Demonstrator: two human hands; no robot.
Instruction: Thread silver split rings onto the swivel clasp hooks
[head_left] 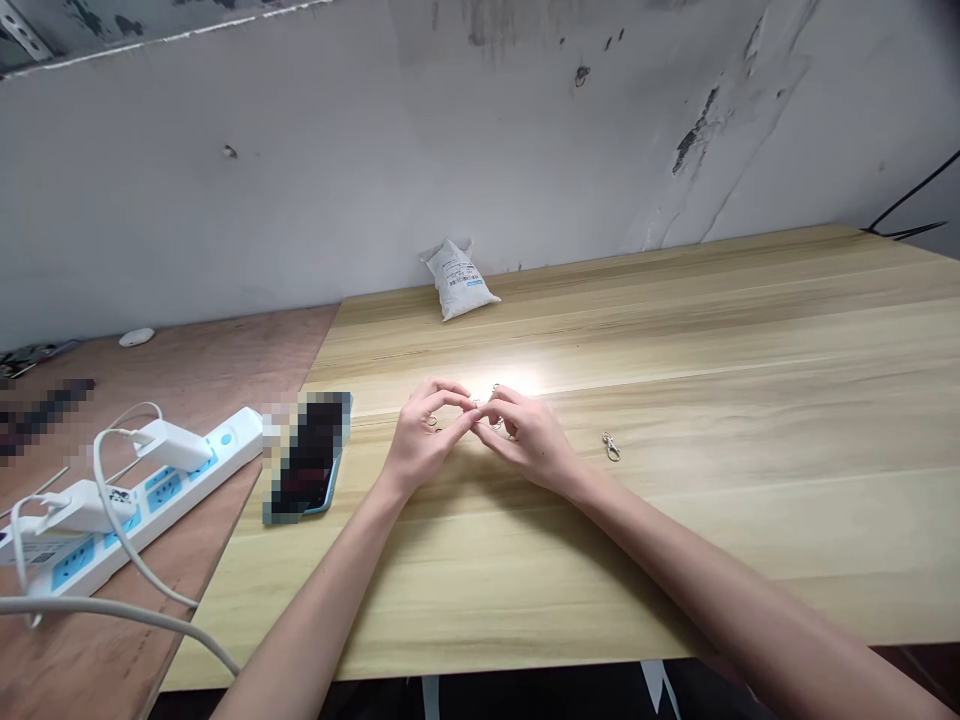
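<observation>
My left hand (425,430) and my right hand (527,430) meet over the table, thumbs and forefingers pinched together at the tips. A small metal piece (475,403) shows between their fingertips; its exact shape is too small to tell and partly hidden by the fingers. Thin metal rings (433,421) lie on the wood behind my left thumb. Other bits of metal peek out around the fingers of my right hand. To the right of that hand lies a silver swivel clasp (611,447) with a ring.
Left of my hands lies a phone (336,480), its screen blurred out. A white power strip (161,500) with chargers and cables stretches along the brown board (187,600). Against the wall rests a white plastic packet (459,285). The pale wooden tabletop (750,400) extends to the right.
</observation>
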